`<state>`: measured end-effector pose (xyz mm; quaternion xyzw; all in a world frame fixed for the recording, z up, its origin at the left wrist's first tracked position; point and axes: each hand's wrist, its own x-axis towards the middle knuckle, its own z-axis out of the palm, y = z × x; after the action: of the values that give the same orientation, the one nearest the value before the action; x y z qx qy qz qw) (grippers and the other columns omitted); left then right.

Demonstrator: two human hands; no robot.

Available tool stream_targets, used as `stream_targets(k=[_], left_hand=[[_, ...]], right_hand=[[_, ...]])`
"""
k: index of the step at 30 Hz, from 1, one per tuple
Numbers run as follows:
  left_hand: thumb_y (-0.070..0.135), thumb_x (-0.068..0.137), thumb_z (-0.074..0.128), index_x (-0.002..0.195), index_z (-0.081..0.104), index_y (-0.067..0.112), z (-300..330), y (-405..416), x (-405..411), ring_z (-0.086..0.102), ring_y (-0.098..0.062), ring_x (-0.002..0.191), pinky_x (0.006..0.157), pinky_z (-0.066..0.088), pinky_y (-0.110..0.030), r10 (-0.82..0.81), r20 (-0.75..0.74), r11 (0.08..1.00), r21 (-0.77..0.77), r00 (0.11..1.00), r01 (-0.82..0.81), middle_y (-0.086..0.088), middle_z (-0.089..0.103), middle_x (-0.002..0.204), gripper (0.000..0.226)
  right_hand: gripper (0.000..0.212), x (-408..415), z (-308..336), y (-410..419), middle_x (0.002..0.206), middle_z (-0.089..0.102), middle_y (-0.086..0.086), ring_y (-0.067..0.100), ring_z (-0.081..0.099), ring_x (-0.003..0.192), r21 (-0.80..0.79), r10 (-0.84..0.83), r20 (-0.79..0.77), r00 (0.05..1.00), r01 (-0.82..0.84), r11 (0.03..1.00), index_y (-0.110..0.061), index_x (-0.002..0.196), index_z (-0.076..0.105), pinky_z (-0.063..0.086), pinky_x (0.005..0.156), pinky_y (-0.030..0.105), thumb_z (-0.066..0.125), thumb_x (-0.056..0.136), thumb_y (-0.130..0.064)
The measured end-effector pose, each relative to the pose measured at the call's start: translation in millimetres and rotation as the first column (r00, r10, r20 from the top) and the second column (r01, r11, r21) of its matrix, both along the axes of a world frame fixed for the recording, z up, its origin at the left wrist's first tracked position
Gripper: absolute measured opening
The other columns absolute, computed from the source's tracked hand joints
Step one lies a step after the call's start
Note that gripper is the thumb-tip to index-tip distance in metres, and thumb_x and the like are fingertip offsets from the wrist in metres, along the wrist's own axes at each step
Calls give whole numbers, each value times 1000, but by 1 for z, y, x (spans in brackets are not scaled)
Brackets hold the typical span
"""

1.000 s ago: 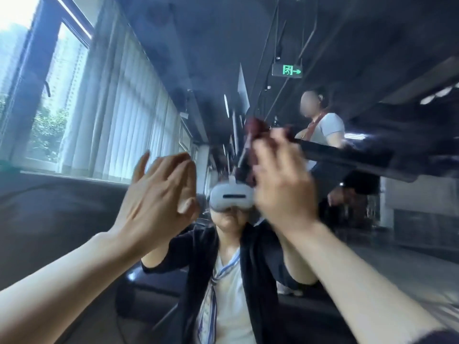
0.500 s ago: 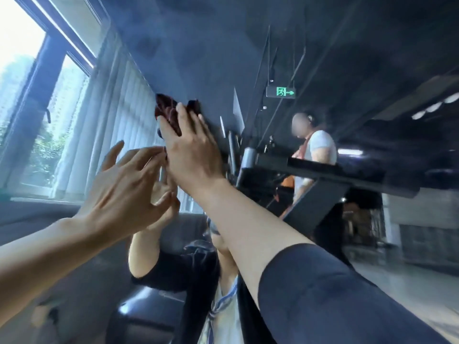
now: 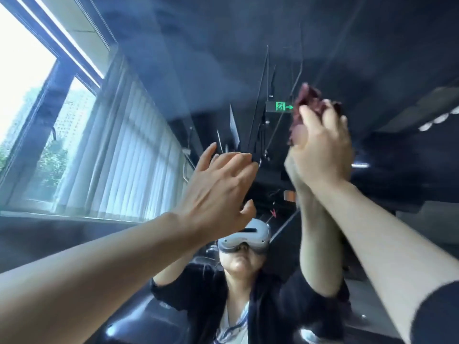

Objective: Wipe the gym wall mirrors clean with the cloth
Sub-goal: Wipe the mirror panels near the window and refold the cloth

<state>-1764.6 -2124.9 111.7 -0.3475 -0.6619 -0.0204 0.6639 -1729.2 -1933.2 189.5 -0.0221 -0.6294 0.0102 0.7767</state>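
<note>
The wall mirror (image 3: 173, 70) fills the view and its upper part looks hazy with streaks. A dark red cloth (image 3: 306, 95) lies bunched against the glass at the upper right. My right hand (image 3: 323, 145) presses it flat onto the mirror with straight fingers, and the cloth sticks out above the fingertips. My left hand (image 3: 218, 189) is raised near the middle, fingers spread and straight, at the glass and holding nothing. The reflections of both arms meet the hands at the glass.
In the mirror I see my own reflection with a white headset (image 3: 246, 237), a window with vertical blinds (image 3: 124, 157) at left, a green exit sign (image 3: 280, 106) and a dark ceiling with rails.
My right hand has swept the cloth across the glass from the upper left to the upper right. My left hand has shifted right toward the middle. The view has tilted upward.
</note>
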Motion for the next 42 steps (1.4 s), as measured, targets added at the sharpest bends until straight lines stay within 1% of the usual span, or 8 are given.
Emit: stream_targets(k=[9, 12, 17, 21, 28, 33, 38, 42], left_hand=[[34, 69, 76, 118, 67, 10, -6, 6, 7, 65, -24, 110, 114, 30, -57, 10, -19, 996, -85, 1000, -12, -3, 65, 123, 55], [43, 76, 65, 115, 68, 12, -9, -10, 3, 66, -24, 110, 115, 29, -55, 45, -2, 997, -59, 999, -45, -4, 66, 123, 50], [52, 76, 47, 106, 68, 6, -19, -38, 1, 68, -33, 97, 112, 32, -52, 99, 69, 994, 46, 993, -103, -9, 67, 111, 59], [49, 77, 51, 113, 67, 7, -23, -23, 5, 65, -30, 104, 113, 30, -54, 123, 31, 992, -4, 992, -123, -9, 65, 119, 58], [42, 70, 68, 117, 67, 7, -32, 67, 26, 61, -26, 112, 118, 20, -50, 27, -8, 985, -172, 1000, -28, -6, 63, 121, 59], [43, 75, 67, 123, 65, 6, -47, 69, 30, 60, -26, 115, 119, 19, -50, 32, 29, 988, -150, 999, -27, -6, 62, 124, 61], [46, 77, 69, 123, 62, 9, -73, 47, 29, 62, -28, 111, 117, 25, -54, 53, 134, 999, 1, 990, -54, -7, 61, 127, 60], [55, 74, 54, 128, 58, 2, -110, 26, 23, 59, -34, 110, 115, 28, -54, 83, 221, 993, 62, 972, -99, -13, 58, 125, 76]], right_hand=[[49, 17, -34, 54, 154, 37, 23, 45, 39, 136, -337, 67, -138, 988, -110, 935, -12, 146, 50, 36, 112, 52, 41, 99, -22], [52, -9, -48, -15, 148, 44, 28, 49, 48, 129, -115, 103, -103, 989, -115, 987, -7, 139, 58, 40, 111, 52, 33, 97, -28], [74, -29, -70, -96, 157, 34, 24, 42, 35, 143, 285, 121, 263, 957, -197, 938, -9, 146, 50, 18, 123, 44, 15, 87, -35], [45, -13, -60, -39, 142, 53, 27, 45, 57, 122, 333, 59, 130, 990, -100, 938, -9, 130, 65, 35, 114, 50, 44, 92, -25], [51, 59, -75, 160, 150, 42, 21, 43, 43, 134, -226, -23, -71, 997, 6, 974, -16, 145, 53, 43, 105, 55, 38, 98, -30], [54, 58, -81, 162, 153, 36, 23, 44, 37, 137, -416, 9, -152, 988, -72, 907, -14, 147, 50, 38, 110, 52, 36, 97, -30], [42, 7, -112, 35, 143, 50, 23, 44, 53, 119, 25, 23, -90, 996, -20, 999, -11, 135, 59, 49, 98, 52, 52, 94, -10], [50, -12, -157, -25, 149, 45, 28, 45, 50, 131, 411, 38, 184, 982, -112, 905, -6, 137, 59, 30, 118, 47, 40, 91, -10]])
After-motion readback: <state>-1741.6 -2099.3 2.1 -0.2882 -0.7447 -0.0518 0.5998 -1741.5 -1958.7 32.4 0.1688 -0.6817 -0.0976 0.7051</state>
